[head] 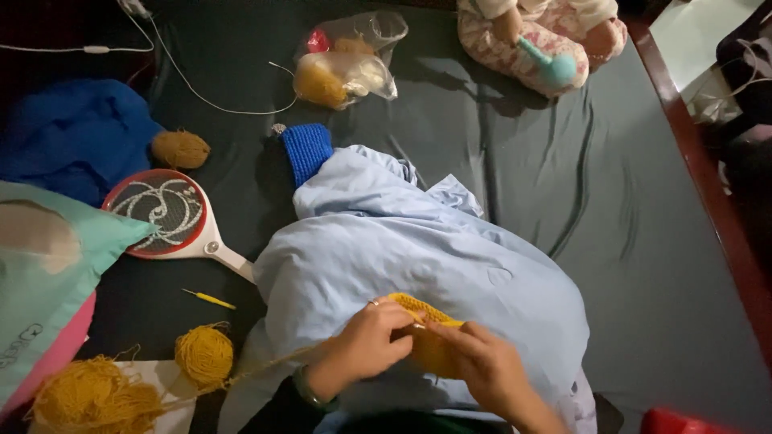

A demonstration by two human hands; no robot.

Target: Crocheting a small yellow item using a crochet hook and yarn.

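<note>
Left hand (363, 347) and right hand (482, 363) pinch a small yellow knitted piece (425, 336), seemingly early; yarn ball (205, 354) mostly unused.

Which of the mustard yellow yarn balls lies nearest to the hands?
The round yarn ball at lower left, beside the loose yarn heap. The other ball lies far up by the blue cloth.

free: dark sheet (627, 241) right | blocked left: racket (161, 213), yarn ball (205, 354)

Clear plastic bag of yarn (346, 68) at the bed's far side
</note>
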